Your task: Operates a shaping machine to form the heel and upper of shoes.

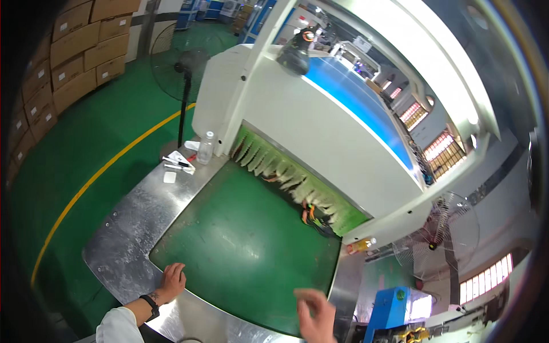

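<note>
My left hand (172,280) rests on the near metal rim of a green conveyor belt (246,246), fingers spread and holding nothing; a dark watch sits on the wrist under a white sleeve. Raised over the belt's near edge, blurred, my right hand (314,317) has loosely curled fingers and nothing visible in it. At the far end of the belt a dark and orange item (313,217) lies half under the green strip curtain (286,171) of a white tunnel machine (320,131).
The steel table (137,217) around the belt carries a clear plastic bottle (205,148), pens and small white papers (178,163). A standing fan (184,68) and stacked cardboard boxes (74,51) are to the left. Another fan (440,228) and a blue machine (394,311) are at right.
</note>
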The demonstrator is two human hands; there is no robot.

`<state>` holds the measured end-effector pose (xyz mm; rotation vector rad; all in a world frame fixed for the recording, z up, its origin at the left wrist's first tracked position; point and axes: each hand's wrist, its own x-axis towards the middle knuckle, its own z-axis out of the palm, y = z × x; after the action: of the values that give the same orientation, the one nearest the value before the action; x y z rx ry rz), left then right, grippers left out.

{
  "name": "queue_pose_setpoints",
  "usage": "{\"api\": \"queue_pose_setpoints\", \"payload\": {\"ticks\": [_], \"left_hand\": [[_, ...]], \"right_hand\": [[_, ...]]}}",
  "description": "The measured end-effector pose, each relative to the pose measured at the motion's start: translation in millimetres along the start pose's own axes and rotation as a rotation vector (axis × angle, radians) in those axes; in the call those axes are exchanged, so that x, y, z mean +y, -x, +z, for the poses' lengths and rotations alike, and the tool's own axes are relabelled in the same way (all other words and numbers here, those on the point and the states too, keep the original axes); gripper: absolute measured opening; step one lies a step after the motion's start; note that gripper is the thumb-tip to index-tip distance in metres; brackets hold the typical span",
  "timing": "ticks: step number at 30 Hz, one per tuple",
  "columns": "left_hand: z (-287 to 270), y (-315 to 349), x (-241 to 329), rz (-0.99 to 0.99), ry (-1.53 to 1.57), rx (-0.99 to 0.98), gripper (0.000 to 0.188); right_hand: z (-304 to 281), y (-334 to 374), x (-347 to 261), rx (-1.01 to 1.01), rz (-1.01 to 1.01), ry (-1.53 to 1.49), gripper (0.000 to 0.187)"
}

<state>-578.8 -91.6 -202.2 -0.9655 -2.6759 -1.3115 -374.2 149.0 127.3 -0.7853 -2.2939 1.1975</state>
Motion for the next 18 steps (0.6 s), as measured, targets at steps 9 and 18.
{"api": "queue_pose_setpoints", "payload": {"ticks": [9, 18], "left_hand": [[-3.1, -11.6, -7.8, -0.033, -0.153, -0.042, 0.036], [-3.3, -18.9, -13.5, -0.139, -0.153, -0.111, 0.031]], "right_hand": [[91.9, -374.4, -65.8, -0.008, -0.86, 0.691, 0.058], [128.7, -597.6, -169.6, 0.418, -0.901, 0.995, 0.072]]}}
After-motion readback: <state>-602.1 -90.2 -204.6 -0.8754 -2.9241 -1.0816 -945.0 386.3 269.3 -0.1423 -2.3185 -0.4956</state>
